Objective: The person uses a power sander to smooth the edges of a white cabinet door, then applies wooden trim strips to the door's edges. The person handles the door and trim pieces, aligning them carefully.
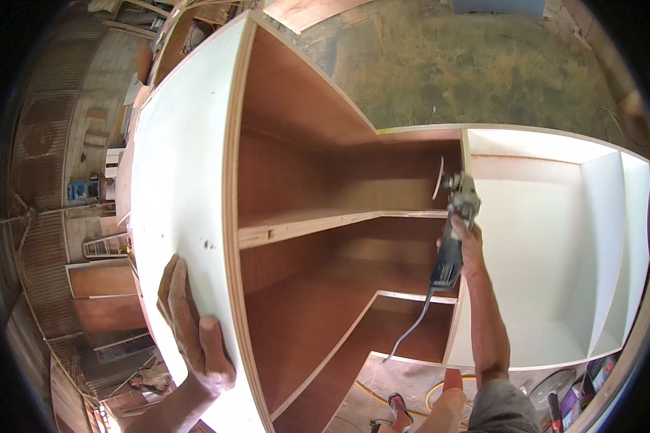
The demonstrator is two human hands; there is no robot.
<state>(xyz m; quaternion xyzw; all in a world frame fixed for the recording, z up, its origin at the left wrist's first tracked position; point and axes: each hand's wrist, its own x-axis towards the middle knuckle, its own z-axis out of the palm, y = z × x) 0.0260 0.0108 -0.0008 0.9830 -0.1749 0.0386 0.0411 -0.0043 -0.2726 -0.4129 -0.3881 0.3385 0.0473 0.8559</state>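
Note:
My right hand (471,245) is wrapped round the body of an angle grinder (448,265), held up in front of the cabinet's brown inside. The grinder's thin disc (438,179) stands edge-on at its top, near the upright divider; whether it touches anything or spins I cannot tell. A grey cord (417,326) hangs from its lower end. On the left, my left hand (198,343) lies with fingers stretched out against the white side panel (180,159) of the plywood cabinet. A shelf (310,229) with a bare wood front edge crosses the cabinet between the hands.
To the right adjoins a white-lined cabinet section (527,252). Below are a sandalled foot (399,411), a yellow cord (368,392) and tools at the lower right. Wooden boards (105,296) and a small ladder (106,247) are at the far left. Greenish floor (477,72) lies beyond.

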